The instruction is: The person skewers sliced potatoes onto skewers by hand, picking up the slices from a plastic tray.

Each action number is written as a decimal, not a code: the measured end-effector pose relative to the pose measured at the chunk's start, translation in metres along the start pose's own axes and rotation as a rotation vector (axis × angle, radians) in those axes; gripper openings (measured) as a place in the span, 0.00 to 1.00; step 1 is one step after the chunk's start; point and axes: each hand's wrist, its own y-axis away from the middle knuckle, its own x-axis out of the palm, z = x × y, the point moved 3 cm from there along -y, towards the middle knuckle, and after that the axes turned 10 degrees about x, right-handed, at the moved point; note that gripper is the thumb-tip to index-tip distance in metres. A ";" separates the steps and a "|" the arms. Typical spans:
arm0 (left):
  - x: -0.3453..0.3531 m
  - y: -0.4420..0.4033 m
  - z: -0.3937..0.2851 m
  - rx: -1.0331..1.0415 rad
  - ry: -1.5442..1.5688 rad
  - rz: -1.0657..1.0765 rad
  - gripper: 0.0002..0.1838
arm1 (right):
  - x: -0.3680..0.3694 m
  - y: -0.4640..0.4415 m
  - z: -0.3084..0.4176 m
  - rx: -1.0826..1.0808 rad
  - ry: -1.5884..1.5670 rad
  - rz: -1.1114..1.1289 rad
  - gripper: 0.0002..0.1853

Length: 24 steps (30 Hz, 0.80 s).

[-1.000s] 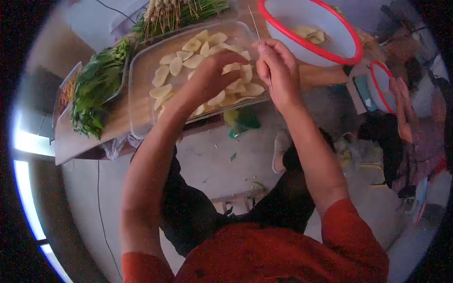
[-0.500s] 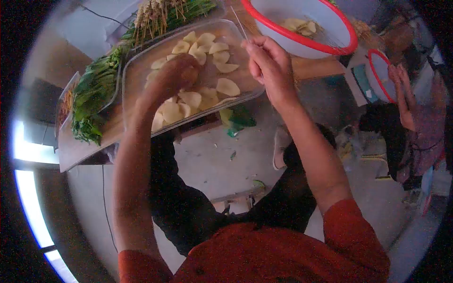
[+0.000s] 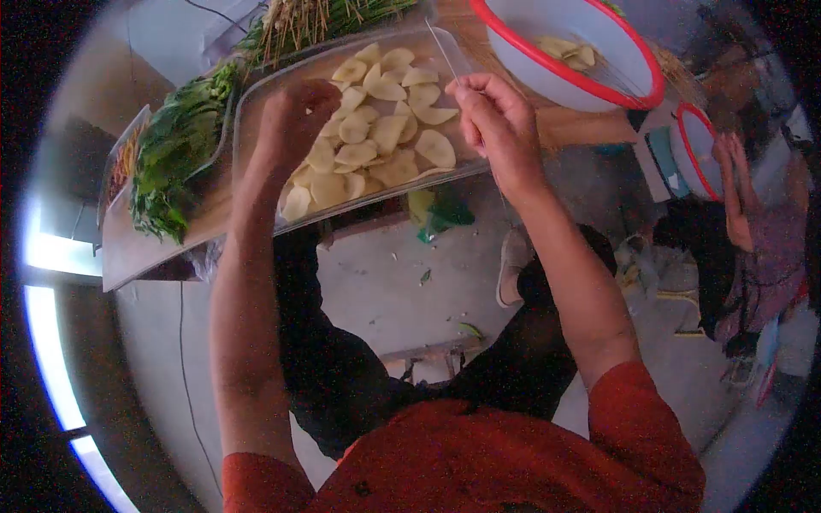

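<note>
A thin skewer is pinched between the thumb and fingers of my right hand, its tip pointing up and away from me. The skewer's visible upper part carries nothing. Below and left of that hand lies a clear plastic tray with many pale, thin slices, which look like potato. Over the tray's left side is my left hand, beside the slices. Its fingers are bent, dark and blurred, so whether they hold anything is unclear.
A white basin with a red rim holds more slices and thin sticks. Leafy greens lie in a tray at left, bundled skewered greens at the back. At right, another person's hands are near a second red-rimmed basin.
My left hand has moved up and left, uncovering slices in the middle of the tray. My right hand keeps hold of the skewer. The whole view has shifted slightly.
</note>
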 end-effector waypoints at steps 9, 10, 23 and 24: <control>0.055 0.006 -0.033 0.120 -0.214 0.257 0.18 | 0.004 -0.001 -0.006 0.000 0.063 0.007 0.10; 0.061 0.005 -0.034 0.203 -0.280 0.262 0.21 | 0.004 -0.001 -0.005 0.001 0.054 0.012 0.09; 0.064 0.001 -0.027 0.087 -0.445 0.327 0.12 | 0.002 0.005 -0.008 0.004 0.081 0.025 0.08; 0.064 0.001 -0.023 0.087 -0.446 0.326 0.12 | 0.002 0.005 -0.007 0.003 0.081 0.025 0.08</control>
